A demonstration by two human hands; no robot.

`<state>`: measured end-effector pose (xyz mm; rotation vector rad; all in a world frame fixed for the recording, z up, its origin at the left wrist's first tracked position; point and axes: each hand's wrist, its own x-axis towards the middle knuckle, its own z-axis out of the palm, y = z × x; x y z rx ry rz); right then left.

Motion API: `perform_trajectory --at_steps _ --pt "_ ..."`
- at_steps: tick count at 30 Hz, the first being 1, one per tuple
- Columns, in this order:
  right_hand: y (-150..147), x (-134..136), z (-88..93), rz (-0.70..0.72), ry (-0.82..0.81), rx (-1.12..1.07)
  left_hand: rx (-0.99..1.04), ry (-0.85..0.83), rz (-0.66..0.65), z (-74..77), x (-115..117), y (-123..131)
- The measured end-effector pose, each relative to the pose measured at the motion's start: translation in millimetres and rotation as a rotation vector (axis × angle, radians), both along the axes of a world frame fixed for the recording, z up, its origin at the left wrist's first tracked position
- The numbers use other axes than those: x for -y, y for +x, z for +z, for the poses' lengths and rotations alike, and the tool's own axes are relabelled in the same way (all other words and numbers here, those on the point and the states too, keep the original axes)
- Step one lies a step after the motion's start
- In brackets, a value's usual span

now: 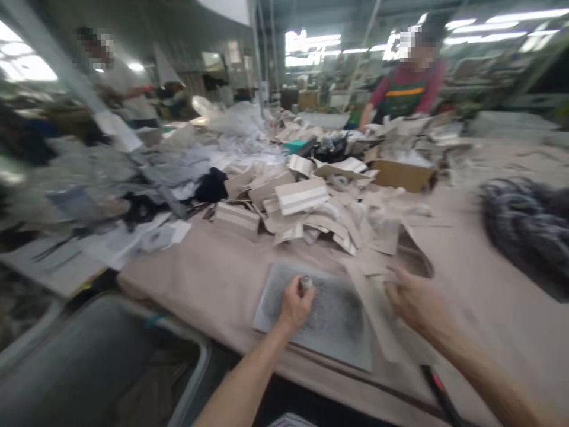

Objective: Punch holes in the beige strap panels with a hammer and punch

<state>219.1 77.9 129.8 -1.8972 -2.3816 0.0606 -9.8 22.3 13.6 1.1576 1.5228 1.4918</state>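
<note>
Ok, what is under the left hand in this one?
A grey smudged sheet lies under the left hand, flat on the beige table cover. The hand grips a small pale cylinder; its lower end is hidden in the fist, so contact with the sheet cannot be seen.

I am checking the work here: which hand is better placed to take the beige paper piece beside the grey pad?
Probably the right. The right hand lies open on the beige paper piece beside the grey pad; the left hand is closed around a small cylinder on that pad.
</note>
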Motion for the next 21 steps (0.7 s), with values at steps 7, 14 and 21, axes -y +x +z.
perform_trajectory --at_steps 7,14,21 --pt "-43.0 98.9 -51.0 -0.074 -0.273 -0.061 0.084 0.021 -0.050 -3.5 4.9 -1.8" --pt "-65.4 121.9 -65.7 -0.178 -0.334 -0.192 0.129 0.005 -0.306 12.5 -11.4 19.3" --pt "-39.9 118.9 -67.5 -0.222 -0.284 -0.378 0.200 -0.060 -0.455 4.5 -23.1 33.6"
